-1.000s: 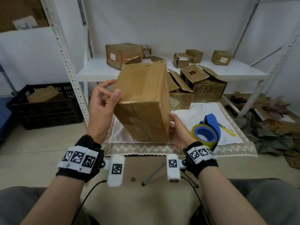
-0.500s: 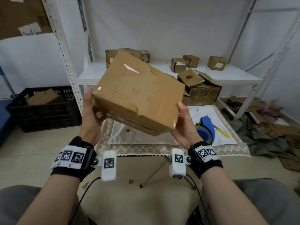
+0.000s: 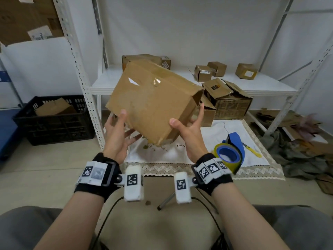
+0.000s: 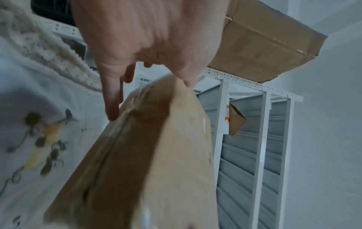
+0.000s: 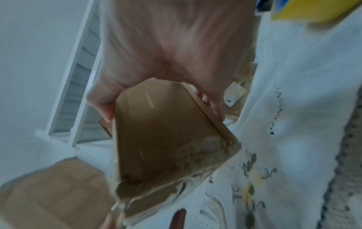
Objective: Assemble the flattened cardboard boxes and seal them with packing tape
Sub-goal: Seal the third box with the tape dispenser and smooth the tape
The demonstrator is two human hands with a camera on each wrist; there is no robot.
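Observation:
I hold a brown cardboard box (image 3: 153,101) tilted in the air above the white cloth (image 3: 216,130). Clear tape shines on its upper face, and its open end points right. My left hand (image 3: 128,125) is at the box's lower left corner, thumb on the top face, fingers spread straight underneath. My right hand (image 3: 187,120) grips the open end, thumb on top and fingers curled round the rim. The left wrist view shows straight fingers (image 4: 112,100) against the box (image 4: 147,155). In the right wrist view, thumb and fingers (image 5: 215,108) clamp the box (image 5: 166,139).
A tape dispenser (image 3: 228,156) with a blue-cored roll and a yellow knife (image 3: 252,150) lie on the cloth, right of my right wrist. Open boxes (image 3: 228,98) stand behind, under a white shelf (image 3: 261,87) with small boxes. At the left sits a black crate (image 3: 54,121); scrap cardboard (image 3: 297,123) lies at the right.
The box went from standing upright on the cloth to lifted and tilted, and it has turned so its open end faces right. My left hand slid to the lower corner.

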